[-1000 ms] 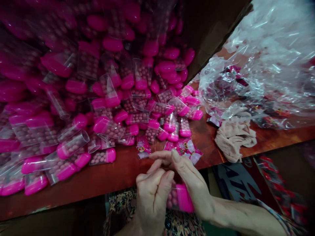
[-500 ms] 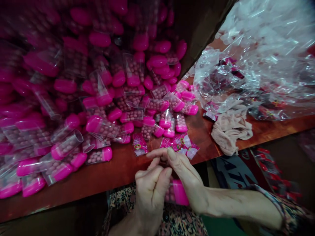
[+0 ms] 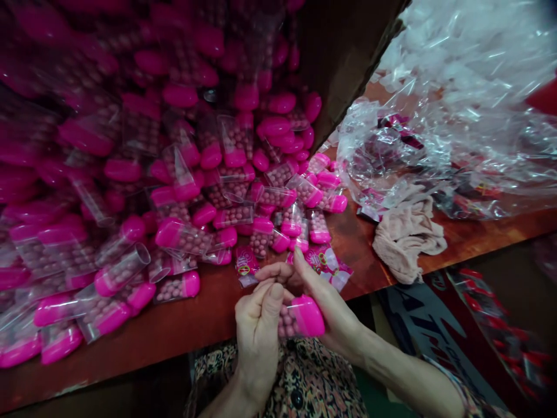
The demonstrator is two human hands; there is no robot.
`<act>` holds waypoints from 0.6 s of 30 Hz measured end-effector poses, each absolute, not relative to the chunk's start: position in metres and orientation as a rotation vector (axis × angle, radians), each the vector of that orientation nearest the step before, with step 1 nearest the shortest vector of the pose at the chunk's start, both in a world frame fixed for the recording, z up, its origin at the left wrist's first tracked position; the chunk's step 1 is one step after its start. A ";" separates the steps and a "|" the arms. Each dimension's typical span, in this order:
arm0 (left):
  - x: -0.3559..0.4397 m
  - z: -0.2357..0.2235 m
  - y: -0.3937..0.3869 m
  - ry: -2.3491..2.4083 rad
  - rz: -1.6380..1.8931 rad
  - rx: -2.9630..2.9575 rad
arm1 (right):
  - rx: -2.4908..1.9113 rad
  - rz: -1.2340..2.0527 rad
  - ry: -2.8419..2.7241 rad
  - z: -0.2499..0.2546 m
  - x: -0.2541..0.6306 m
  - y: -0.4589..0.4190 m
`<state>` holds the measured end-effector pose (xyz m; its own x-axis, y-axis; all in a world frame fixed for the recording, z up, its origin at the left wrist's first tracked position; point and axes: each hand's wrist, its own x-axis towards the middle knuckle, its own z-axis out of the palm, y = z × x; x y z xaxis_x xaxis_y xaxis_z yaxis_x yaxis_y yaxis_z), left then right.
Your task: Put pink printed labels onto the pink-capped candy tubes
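One container [image 3: 300, 319] in curled left hand [image 3: 257, 337]; right hand [image 3: 328, 305] (thumb extended) half open.

Dim here: shadow swallows the upper-left pile [image 3: 123, 169], glare streaks the clear plastic [image 3: 470, 116], the held container [image 3: 308, 317] gleams, corners blur.

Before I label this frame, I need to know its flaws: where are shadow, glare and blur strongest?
Head view: heavy shadow at the picture's top left, over the container pile; head view: white glints across the clear plastic; head view: blur toward the edges, as on the red items at lower right, while the held container looks fairly sharp.
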<state>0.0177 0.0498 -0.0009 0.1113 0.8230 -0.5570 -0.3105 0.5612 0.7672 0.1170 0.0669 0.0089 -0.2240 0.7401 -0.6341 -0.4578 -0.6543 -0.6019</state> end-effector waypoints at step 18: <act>-0.045 -0.024 0.042 1.238 1.165 0.365 | -1.472 0.504 -1.679 -0.015 0.111 0.047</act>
